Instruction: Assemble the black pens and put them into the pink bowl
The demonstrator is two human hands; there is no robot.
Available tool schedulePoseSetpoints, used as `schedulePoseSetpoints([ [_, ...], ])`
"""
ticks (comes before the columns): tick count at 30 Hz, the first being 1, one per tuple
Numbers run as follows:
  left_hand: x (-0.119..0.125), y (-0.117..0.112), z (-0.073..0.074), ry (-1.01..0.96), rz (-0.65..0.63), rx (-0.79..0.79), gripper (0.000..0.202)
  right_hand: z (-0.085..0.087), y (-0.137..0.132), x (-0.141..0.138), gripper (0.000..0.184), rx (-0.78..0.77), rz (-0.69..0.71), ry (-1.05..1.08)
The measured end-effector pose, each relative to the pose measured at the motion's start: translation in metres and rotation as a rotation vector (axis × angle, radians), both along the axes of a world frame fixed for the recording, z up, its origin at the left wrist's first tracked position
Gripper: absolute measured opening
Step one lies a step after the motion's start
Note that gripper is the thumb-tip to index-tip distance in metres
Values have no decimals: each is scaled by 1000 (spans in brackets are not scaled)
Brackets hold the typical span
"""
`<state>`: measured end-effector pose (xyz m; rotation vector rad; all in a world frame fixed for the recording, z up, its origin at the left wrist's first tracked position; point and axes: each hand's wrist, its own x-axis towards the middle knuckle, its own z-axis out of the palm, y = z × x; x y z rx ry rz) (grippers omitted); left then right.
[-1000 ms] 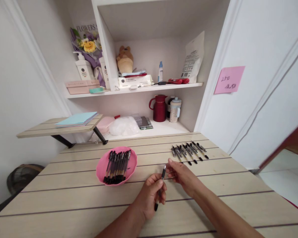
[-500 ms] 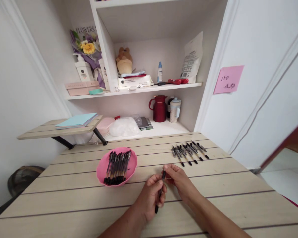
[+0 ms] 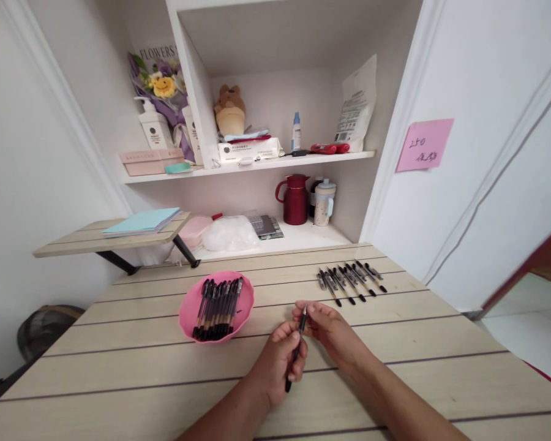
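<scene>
1. The left hand (image 3: 279, 362) is closed round a black pen (image 3: 302, 321), which stands tilted just above the table (image 3: 119, 367).
2. The right hand (image 3: 331, 329) pinches the pen's top end with its fingertips.
3. The table is pale wood with dark seams running across it, and it butts against a white shelf unit (image 3: 257, 164).
4. A pink bowl (image 3: 186, 306) sits to the left of the hands and holds a bunch of black pens (image 3: 217, 300).
5. More pens (image 3: 349, 282) lie in a neat row on the bare wood beyond the right hand.
6. In the lower shelf bay stand a red jug (image 3: 295, 199) and a speckled cup (image 3: 324, 202), touching or nearly so.
7. On the shelf above are a plush toy (image 3: 230, 110), bottles and a bouquet (image 3: 158, 79).
8. A small side table (image 3: 73, 242) on the left carries notebooks (image 3: 142, 220).
9. A pink note (image 3: 425, 144) is stuck on the white wall to the right.
</scene>
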<state>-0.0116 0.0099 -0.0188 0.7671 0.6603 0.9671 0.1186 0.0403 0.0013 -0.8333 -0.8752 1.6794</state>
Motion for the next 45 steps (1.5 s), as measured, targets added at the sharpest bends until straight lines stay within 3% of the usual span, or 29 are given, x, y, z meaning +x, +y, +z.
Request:
schedulePoseSetpoints([
  [5, -1, 0, 0, 10, -10, -12, 26, -3, 2, 1, 28, 28, 7, -61],
  [12, -3, 3, -1, -2, -27, -54, 27, -3, 3, 0, 32, -11, 53, 93],
  [17, -3, 3, -2, -20, -39, -41, 25, -4, 3, -2, 28, 28, 10, -3],
  [20, -4, 3, -1, -10, -66, -37, 24, -3, 6, 1, 27, 44, -16, 52],
  [23, -5, 2, 0, 6, -100, -22, 23, -2, 12, 9, 26, 16, -100, 137],
  [29, -3, 1, 1, 46, -135, 1, 25, 0, 27, 34, 26, -8, -222, 114],
  [39, -4, 1, 1, -8, -79, 3, 28, 5, 10, 16, 24, 40, -51, -27],
  [45, -5, 1, 1, -32, -101, 35, 34, 4, 18, 26, 26, 0, -211, 112],
])
